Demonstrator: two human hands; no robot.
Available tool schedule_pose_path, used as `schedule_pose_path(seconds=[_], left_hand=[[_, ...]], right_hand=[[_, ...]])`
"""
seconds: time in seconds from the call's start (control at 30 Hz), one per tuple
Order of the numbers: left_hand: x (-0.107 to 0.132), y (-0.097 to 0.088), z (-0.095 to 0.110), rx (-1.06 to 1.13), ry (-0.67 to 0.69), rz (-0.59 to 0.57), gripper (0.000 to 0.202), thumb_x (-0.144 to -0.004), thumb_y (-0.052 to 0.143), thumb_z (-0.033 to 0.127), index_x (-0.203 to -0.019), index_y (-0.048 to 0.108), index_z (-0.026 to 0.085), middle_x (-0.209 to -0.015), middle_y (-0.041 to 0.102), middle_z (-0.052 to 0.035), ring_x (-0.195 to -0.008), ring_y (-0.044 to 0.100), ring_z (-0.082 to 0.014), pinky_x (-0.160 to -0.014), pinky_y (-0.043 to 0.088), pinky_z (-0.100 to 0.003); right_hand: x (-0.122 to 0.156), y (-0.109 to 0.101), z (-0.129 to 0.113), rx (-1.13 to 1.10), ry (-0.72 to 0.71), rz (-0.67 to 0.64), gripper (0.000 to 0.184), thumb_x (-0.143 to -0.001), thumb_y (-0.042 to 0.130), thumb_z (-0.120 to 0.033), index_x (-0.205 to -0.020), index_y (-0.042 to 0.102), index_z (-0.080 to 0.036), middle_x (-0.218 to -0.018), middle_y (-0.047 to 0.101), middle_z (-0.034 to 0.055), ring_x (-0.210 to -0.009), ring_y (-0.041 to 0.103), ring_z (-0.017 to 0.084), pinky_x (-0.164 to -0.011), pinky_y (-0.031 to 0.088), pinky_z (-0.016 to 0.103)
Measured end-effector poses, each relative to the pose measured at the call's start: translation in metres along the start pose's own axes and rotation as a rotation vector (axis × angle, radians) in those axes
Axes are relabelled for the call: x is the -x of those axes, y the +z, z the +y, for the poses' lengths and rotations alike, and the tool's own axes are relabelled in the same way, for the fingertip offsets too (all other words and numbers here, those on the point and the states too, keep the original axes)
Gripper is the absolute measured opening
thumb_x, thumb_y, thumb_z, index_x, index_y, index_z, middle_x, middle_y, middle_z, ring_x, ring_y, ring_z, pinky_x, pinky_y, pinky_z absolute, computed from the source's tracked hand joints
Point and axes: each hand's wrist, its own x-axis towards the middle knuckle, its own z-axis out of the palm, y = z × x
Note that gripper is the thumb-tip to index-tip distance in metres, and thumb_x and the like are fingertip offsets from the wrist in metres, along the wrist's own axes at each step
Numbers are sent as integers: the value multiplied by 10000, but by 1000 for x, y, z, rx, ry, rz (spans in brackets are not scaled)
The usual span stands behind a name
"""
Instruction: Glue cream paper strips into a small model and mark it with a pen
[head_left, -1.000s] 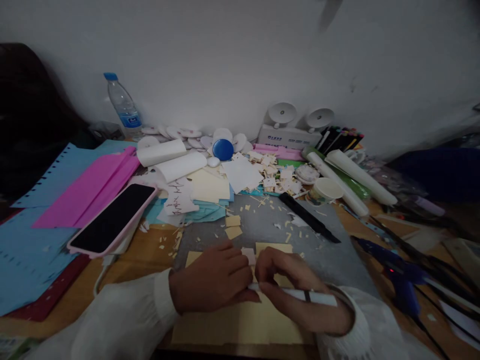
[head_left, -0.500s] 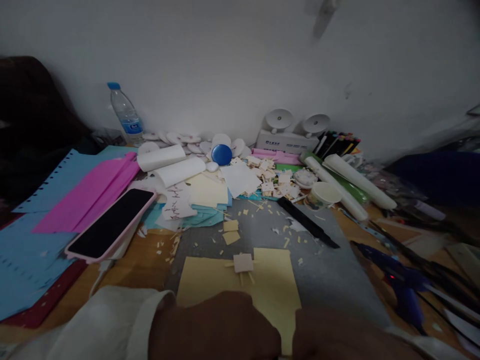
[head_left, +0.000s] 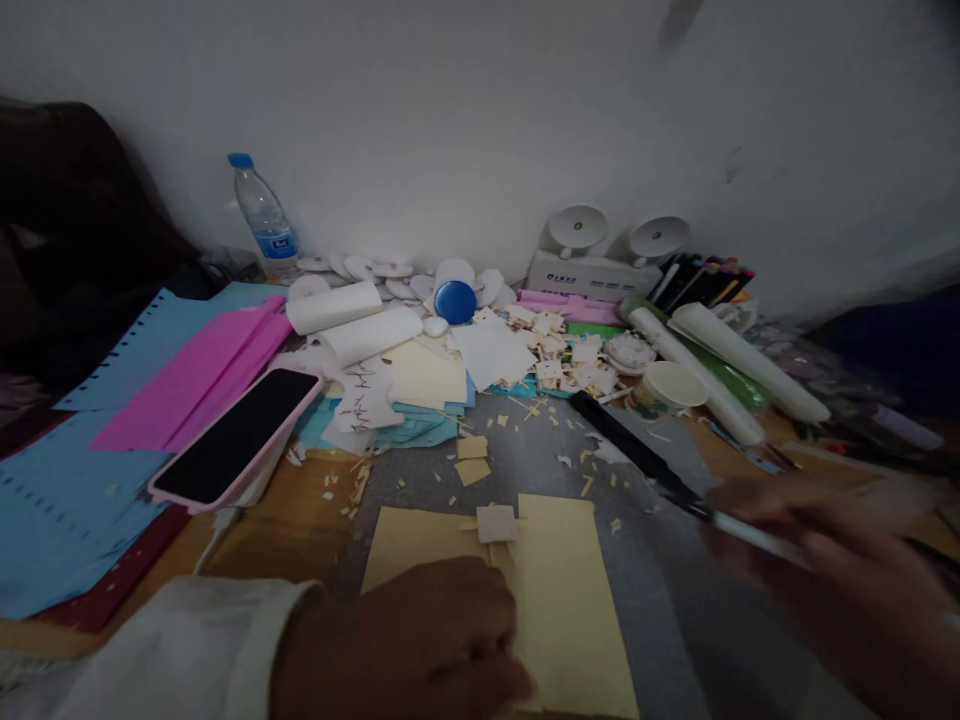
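My left hand (head_left: 420, 645) rests closed on the near left part of a pale yellow sheet (head_left: 562, 590) lying on a grey mat (head_left: 525, 455). A small pale square piece (head_left: 496, 523) sits on the sheet just beyond that hand. My right hand (head_left: 832, 570) is out at the right, blurred by motion, closed round a thin white craft knife (head_left: 742, 535) that points left. A black ruler-like strip (head_left: 634, 448) lies on the mat just beyond the knife tip.
A phone in a pink case (head_left: 236, 437) lies on blue sheets (head_left: 67, 490) and pink sheets (head_left: 195, 375) at left. Paper rolls (head_left: 334, 307), a water bottle (head_left: 262, 217), a paper cup (head_left: 666, 390), markers (head_left: 701, 280) and cut scraps (head_left: 559, 355) crowd the back by the wall.
My right hand has swung out to the right with the knife. My left hand has stayed on the yellow sheet, which has turned slightly. The view has shifted a little.
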Motion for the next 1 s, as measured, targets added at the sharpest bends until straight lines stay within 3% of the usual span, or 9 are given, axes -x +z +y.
schedule_pose_path(seconds=[0.07,0.17,0.27,0.37,0.47,0.6,0.77,0.87,1.0], left_hand=[[-14,22,1,-382,91,18,241,-920,535,362,-797,508,157,-904,618,-62,-813,556,-185,-781,460,-301],[-31,57,-7,-786,103,173,132,-900,569,264,-884,556,133,-1074,637,-146,-1004,583,-273,-928,423,-426],[-42,85,-24,-939,6,297,230,-901,550,332,-922,573,103,-1252,576,-251,-1170,535,-354,-962,387,-494],[-48,102,-36,-1033,-58,383,211,-885,564,314,-848,586,107,-1237,597,-268,-1175,555,-371,-963,382,-504],[-53,111,-40,-1094,-67,409,218,-873,579,326,-800,592,121,-1203,631,-248,-1133,594,-364,-945,402,-502],[-61,125,-44,-1113,-47,428,231,-863,586,350,-784,593,133,-1187,650,-231,-1070,632,-369,-919,417,-533],[-67,146,-55,-1097,-149,576,282,-860,553,405,-777,583,137,-1139,678,-216,-1081,625,-392,-944,399,-593],[-62,140,-53,-1079,-3,498,256,-874,548,375,-782,571,138,-1131,683,-211,-1068,630,-401,-918,421,-600],[-56,126,-45,-1054,28,418,206,-896,540,324,-882,610,131,-1150,673,-214,-1075,629,-400,-918,429,-594]], right_hand=[[-15,26,-8,-61,-18,-215,176,-866,569,-450,-914,638,-295,-828,622,64,-751,587,219,-627,501,328],[-28,72,-18,-70,7,-300,159,-804,665,-395,-852,596,-259,-790,590,9,-694,539,163,-578,440,258],[-35,111,-16,-156,35,-310,251,-766,682,-407,-715,520,-221,-642,491,-38,-566,431,117,-490,349,224],[-35,136,-5,-207,91,-340,288,-763,671,-417,-688,483,-213,-613,494,-44,-568,439,114,-511,356,228],[-31,148,8,-195,147,-350,307,-782,640,-438,-673,460,-215,-584,510,-45,-554,456,119,-505,365,233],[-25,154,20,-86,144,-254,365,-783,627,-440,-595,397,-227,-516,417,-66,-496,388,109,-465,336,231],[-20,161,28,67,87,-166,384,-785,617,-416,-561,366,-231,-485,373,-70,-468,346,99,-440,300,231],[-18,163,31,136,51,-162,377,-808,604,-398,-570,365,-230,-477,386,-70,-457,357,97,-436,299,229],[-16,164,28,184,19,-197,362,-842,569,-381,-577,374,-230,-488,402,-66,-459,387,99,-442,315,231]])
